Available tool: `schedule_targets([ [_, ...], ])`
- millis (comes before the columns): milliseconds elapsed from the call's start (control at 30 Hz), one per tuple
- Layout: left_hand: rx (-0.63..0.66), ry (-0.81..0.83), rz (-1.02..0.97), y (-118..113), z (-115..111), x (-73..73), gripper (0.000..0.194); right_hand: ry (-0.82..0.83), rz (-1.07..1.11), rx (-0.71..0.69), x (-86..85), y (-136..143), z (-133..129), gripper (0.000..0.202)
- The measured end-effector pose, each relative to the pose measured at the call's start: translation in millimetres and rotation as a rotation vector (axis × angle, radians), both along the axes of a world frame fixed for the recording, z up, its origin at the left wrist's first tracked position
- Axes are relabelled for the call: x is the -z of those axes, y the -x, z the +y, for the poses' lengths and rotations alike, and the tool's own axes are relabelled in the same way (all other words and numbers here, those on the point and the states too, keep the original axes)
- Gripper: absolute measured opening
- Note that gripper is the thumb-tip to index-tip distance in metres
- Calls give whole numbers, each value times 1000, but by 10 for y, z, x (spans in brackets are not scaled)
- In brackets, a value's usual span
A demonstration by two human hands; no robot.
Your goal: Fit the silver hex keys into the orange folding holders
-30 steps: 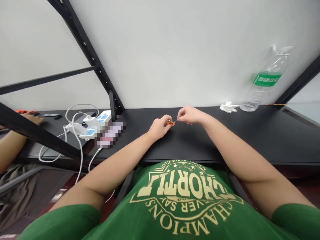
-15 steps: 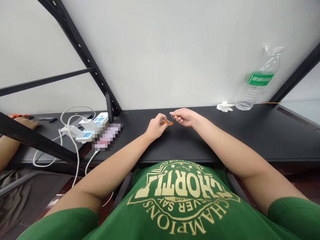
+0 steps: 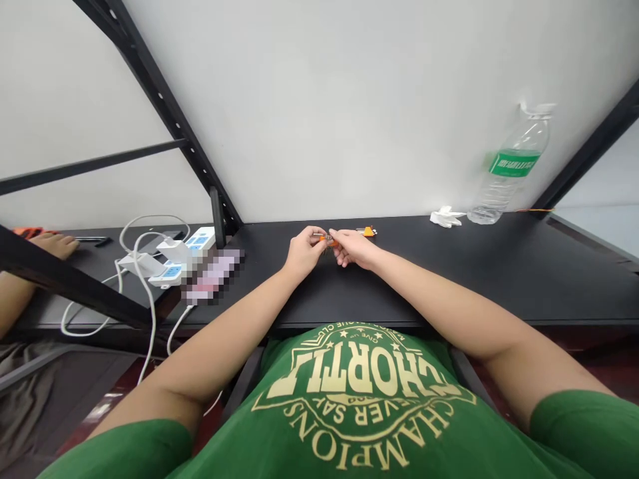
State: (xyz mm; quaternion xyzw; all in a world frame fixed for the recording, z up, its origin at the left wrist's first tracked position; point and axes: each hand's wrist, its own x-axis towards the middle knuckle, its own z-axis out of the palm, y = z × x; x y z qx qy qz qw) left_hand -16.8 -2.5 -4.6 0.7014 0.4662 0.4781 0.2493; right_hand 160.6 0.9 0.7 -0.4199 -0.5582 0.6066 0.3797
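Over the black table [image 3: 399,286], my left hand [image 3: 302,255] pinches a small orange and metallic piece [image 3: 330,243]. My right hand [image 3: 354,249] meets it from the other side, its fingers closed against the same piece. The fingers hide most of the piece. Behind my right hand, another orange item with metal parts [image 3: 368,231] lies on the table.
At the left are a white power strip [image 3: 202,241] with cables, a blurred phone [image 3: 214,274] and a person's hand [image 3: 57,245]. A plastic bottle [image 3: 514,163] and crumpled white tissue [image 3: 446,216] stand near the wall, right. Black metal posts [image 3: 164,100] rise at the left.
My right hand has moved left and down to meet my left hand at the piece. The orange item behind my right hand now shows. The view has shifted slightly.
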Motion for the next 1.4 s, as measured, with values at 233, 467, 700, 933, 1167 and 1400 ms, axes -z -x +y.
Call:
schedule_targets([
  [233, -80, 114, 65, 58, 60, -13, 27, 15, 104, -67, 47, -3, -39, 25],
  [467, 116, 263, -168, 7, 66, 73, 55, -128, 47, -42, 93, -81, 7, 19],
  [700, 221, 404, -384, -1, -14, 26, 65, -267, -73, -62, 87, -14, -48, 19],
  [933, 175, 444, -457, -7, -12, -21, 43, -526, -371, -81, 73, -90, 20, 17],
  [1167, 80, 489, -586, 20, 85, -8, 31, -761, -1084, 41, 121, -299, 279, 32],
  [1400, 88, 351, -573, 44, 113, 30, 67, -849, -1228, -90, 113, -221, 209, 33],
])
